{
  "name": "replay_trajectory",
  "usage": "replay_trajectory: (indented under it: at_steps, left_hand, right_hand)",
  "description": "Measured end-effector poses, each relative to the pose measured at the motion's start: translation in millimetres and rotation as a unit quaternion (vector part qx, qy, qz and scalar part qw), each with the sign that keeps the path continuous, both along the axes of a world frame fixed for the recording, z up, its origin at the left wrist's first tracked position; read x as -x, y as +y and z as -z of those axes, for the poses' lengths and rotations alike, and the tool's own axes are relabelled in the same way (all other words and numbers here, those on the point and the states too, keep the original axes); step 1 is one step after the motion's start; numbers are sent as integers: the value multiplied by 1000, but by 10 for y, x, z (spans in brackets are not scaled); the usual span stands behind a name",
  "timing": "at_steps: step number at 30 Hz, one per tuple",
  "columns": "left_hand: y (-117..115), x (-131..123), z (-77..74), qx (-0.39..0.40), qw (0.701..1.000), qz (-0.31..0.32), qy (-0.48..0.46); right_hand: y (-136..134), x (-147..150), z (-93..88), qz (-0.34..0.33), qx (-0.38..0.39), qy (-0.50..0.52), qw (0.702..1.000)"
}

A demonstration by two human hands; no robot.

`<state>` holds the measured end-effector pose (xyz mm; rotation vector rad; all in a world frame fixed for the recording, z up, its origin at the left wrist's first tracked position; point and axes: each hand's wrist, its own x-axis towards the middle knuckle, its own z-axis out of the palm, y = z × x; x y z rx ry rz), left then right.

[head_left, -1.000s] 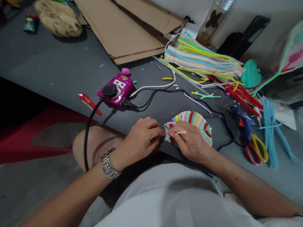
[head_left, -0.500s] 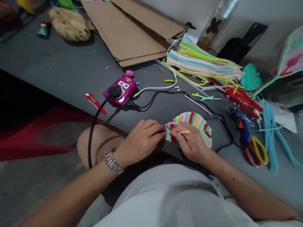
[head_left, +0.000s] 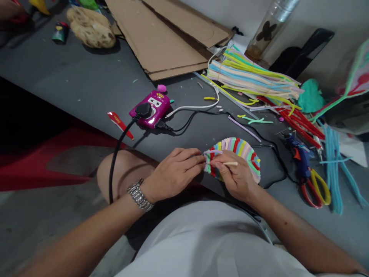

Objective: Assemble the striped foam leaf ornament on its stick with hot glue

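Grey table [head_left: 86, 80]: it carries your work at its near edge, just in front of your body.
Left hand [head_left: 175, 171]: fingers bent and drawn together, tips at the left end of the striped piece; the thumb is hidden, so you cannot tell how firmly it pinches.
Right hand [head_left: 233, 175]: closed, thumb and fingers gripping a pale stick while the knuckles cover part of the striped piece.
Striped piece [head_left: 238, 144]: it lies between your hands and under the right one, its rounded far edge showing; you cannot tell whether it is lifted off the table.
Striped piece, weight and feel: likely very light, with a soft, fuzzy surface that gives under pressure and is unlikely to slip; the packed rows probably make it springy rather than rigid, so hard squeezing could crush or bend them.
Striped piece, hold: best taken flat, with broad finger contact along the rounded edge, and steadied close to the end you work on.
Lilac strand [head_left: 213, 151]: it runs across the left end near your right fingers; probably bendable, and best taken near its tip.
Pale stick: slim and likely stiff; grip it close to the working end for control.
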<state>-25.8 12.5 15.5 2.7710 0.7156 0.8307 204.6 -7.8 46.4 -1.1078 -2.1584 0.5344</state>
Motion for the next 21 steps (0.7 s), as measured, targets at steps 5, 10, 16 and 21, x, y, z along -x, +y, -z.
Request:
replay_trajectory:
  at_steps: [5,10,16,21]
  left_hand:
    - [-8,-6,3,-4,1000,0,-8]
    - [-1,-17,-16,-5,1000,-2,-8]
    - [-5,-19,-7,-5,1000,-7,-5]
    - [-5,-14,-9,-6,1000,-7,-3]
  right_hand:
    - [-7,-2,-17,21,34,16,999]
    - [0,3,-15,26,41,19,999]
    - [-19,2,-14,39,99,36,994]
    - [0,-80,-66,137,152,111,973]
